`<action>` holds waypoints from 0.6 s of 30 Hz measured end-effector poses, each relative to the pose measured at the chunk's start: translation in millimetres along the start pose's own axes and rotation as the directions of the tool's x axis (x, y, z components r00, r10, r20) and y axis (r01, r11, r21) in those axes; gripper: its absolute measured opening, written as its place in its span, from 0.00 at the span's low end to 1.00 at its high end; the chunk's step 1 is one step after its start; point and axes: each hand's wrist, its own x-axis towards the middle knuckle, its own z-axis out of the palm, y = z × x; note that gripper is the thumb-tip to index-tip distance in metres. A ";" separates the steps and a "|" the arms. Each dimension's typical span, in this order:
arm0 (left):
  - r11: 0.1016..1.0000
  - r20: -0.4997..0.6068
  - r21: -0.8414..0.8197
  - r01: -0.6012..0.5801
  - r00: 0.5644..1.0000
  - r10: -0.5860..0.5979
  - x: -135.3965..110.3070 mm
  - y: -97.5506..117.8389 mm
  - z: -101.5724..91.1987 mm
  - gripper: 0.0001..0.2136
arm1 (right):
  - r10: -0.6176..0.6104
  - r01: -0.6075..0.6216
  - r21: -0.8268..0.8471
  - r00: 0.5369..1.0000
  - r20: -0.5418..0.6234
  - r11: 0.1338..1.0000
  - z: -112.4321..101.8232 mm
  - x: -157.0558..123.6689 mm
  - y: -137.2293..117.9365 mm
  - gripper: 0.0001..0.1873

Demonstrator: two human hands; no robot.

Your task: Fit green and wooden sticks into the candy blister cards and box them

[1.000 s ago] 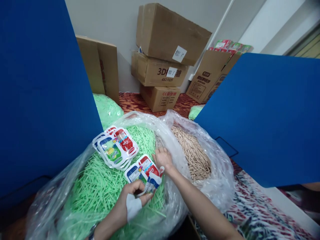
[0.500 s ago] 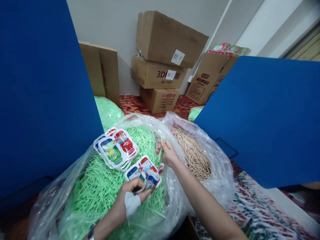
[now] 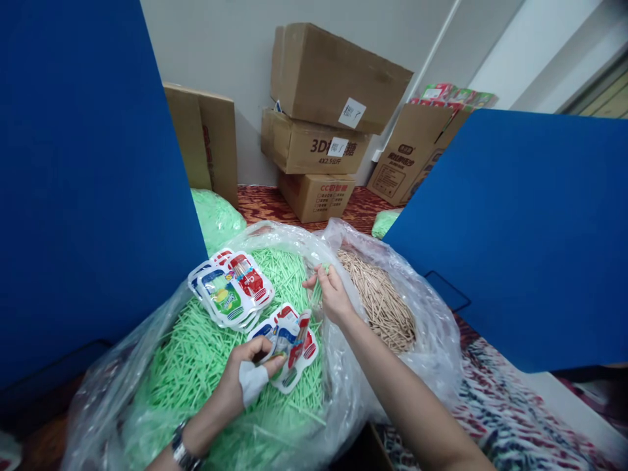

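My left hand (image 3: 245, 373), a white wrap around part of it, pinches a bent plastic pouch (image 3: 297, 343) with blue and red print. Under that pouch, similar printed pouches (image 3: 308, 353) lie on a heap of thin green sticks (image 3: 189, 366) in a large clear plastic bag (image 3: 110, 392). At the bag's right side, my right hand (image 3: 333, 296) is closed with several green sticks (image 3: 316, 291) between its fingers. A stack of Sprite and Cola pouches (image 3: 223, 294) rests on the green heap, ahead of my left hand.
A second clear bag (image 3: 434, 333) with brown sticks (image 3: 375, 294) stands to the right. Blue panels (image 3: 93, 183) (image 3: 520, 235) flank both sides. Stacked cardboard boxes (image 3: 338, 78) stand by the wall, and an open carton (image 3: 412, 150) is at the back right.
The pouch in my left hand has tipped up, showing its red part. My left hand has shifted slightly up and left. My right hand has moved slightly, and more green sticks show in it.
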 end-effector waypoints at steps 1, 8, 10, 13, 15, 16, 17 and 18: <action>1.000 0.003 -0.006 -0.003 1.000 0.003 0.0 1.8 -0.2 0.15 | 0.006 -0.005 0.040 1.000 -0.016 0.999 2.0 0.1 -4.1 0.20; 0.999 -0.016 0.038 -0.024 1.000 0.025 2.8 1.8 -0.5 0.15 | 0.085 -0.077 0.557 0.996 0.010 0.827 12.7 -5.6 -53.8 0.17; 0.998 -0.020 0.042 -0.045 0.999 0.046 3.1 -1.2 0.3 0.14 | 0.099 -0.112 0.610 0.994 0.055 0.785 15.7 -13.2 -70.5 0.14; 0.993 -0.029 0.064 -0.096 0.995 0.098 2.1 -5.5 1.5 0.13 | 0.109 -0.154 0.648 0.988 0.110 0.746 21.0 -28.1 -91.9 0.09; 0.989 -0.024 0.094 -0.119 0.992 0.121 0.6 -7.6 1.9 0.13 | 0.125 -0.200 0.661 0.979 0.159 0.724 24.3 -37.2 -101.6 0.07; 0.986 -0.023 0.110 -0.128 0.991 0.131 -0.3 -8.2 1.9 0.13 | 0.136 -0.223 0.662 0.974 0.181 0.715 25.7 -40.9 -105.0 0.06; 0.982 -0.021 0.127 -0.138 0.990 0.142 -1.2 -8.5 1.8 0.12 | 0.148 -0.244 0.662 0.969 0.198 0.709 26.8 -44.0 -107.3 0.05; 0.978 -0.018 0.145 -0.152 0.988 0.156 -2.0 -8.4 1.6 0.12 | 0.158 -0.260 0.660 0.965 0.212 0.705 27.9 -46.5 -108.8 0.05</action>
